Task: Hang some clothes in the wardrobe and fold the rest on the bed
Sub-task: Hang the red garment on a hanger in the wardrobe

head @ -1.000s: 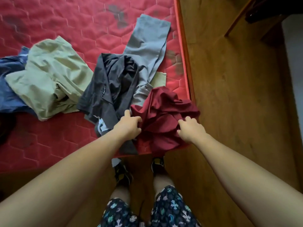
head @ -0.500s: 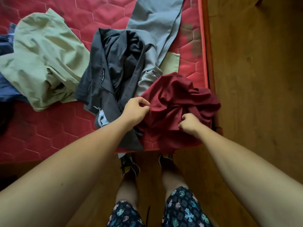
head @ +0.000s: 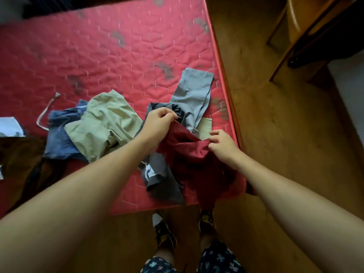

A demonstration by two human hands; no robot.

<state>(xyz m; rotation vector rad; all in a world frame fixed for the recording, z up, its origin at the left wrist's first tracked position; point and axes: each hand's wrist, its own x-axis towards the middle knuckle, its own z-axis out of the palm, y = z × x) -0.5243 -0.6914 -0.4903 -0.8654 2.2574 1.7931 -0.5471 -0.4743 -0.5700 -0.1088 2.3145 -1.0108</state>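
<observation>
From the head view we look down on a bed (head: pixel 98 56) whose red mattress, quilted in hexagons and marked with dark grey blotches, fills the upper left and centre of the frame. To its right and below it we see a wooden floor (head: pixel 285 134), warm brown and dimly lit. In the upper right corner stands a piece of wooden furniture (head: pixel 295 36); we cannot tell what it is.

The clothes lie in a heap near the lower right corner of the bed. The maroon garment (head: pixel 197 164) sits at that corner, with its lower part spilling over the mattress edge. The left hand (head: pixel 157 123) pinches its upper edge, and the right hand (head: pixel 222 144) grips the same garment further right with curled fingers. The two hands are apart.

Under and behind the maroon cloth we see a dark grey garment (head: pixel 163 180) and light grey trousers (head: pixel 193 93) that run toward the right edge of the bed. Left of these lies a khaki garment (head: pixel 106 125) on top of a blue garment (head: pixel 59 134), and a pale cord (head: pixel 47 109) trails up and left from the blue one.

At the bottom centre we see dark shoes (head: pixel 165 233) on the floor and patterned shorts (head: pixel 216 261).
</observation>
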